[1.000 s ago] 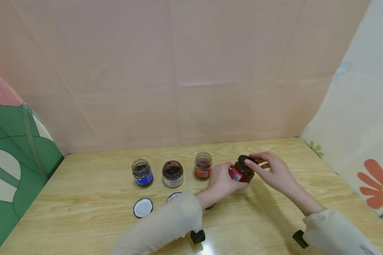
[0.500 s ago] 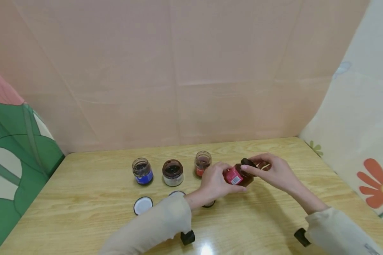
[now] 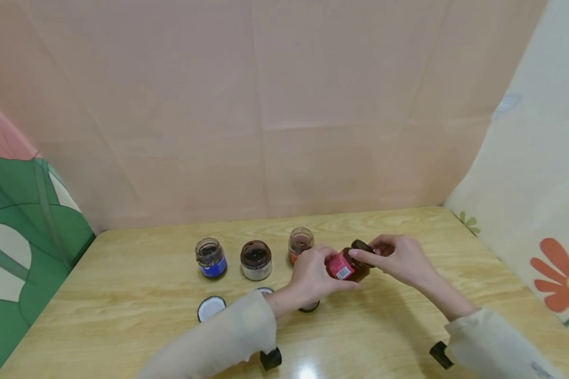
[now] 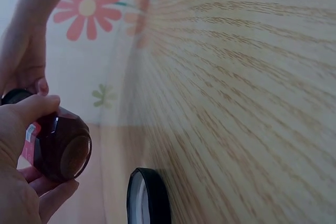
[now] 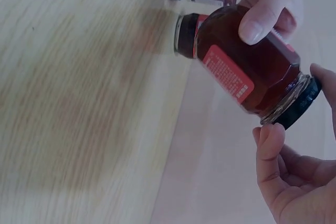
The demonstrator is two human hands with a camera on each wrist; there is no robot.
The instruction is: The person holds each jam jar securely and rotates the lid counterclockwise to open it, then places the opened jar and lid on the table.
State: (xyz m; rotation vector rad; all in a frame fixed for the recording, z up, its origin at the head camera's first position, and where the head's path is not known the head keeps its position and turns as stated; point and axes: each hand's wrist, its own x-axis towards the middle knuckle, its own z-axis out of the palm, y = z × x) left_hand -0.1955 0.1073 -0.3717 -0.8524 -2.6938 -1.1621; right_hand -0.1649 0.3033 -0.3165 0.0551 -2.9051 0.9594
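Note:
My left hand [image 3: 310,276] grips a dark red-brown glass jar [image 5: 252,56] around its body. The jar has a pink-red label with a barcode and is held tilted above the table, its top leaning to the right. At that top end sits a black lid [image 5: 296,106], pinched between the thumb and fingers of my right hand [image 3: 405,260]. In the right wrist view the lid covers the jar's mouth, with the glass thread showing just below its edge. The left wrist view shows the jar's base [image 4: 76,157] toward the camera, with the left fingers around it.
Three lidless jars stand along the back: one blue-labelled [image 3: 213,263], one pale-labelled [image 3: 257,268] and one red-labelled [image 3: 300,241], partly behind the left hand. In front lie a white-lined lid [image 3: 211,307] and two more, partly hidden by the left arm. A pinkish cloth [image 3: 265,131] hangs behind.
The jar has tipped further over and shifted left and slightly down, so its label faces the head camera more. Both hands moved with it, still on jar and lid.

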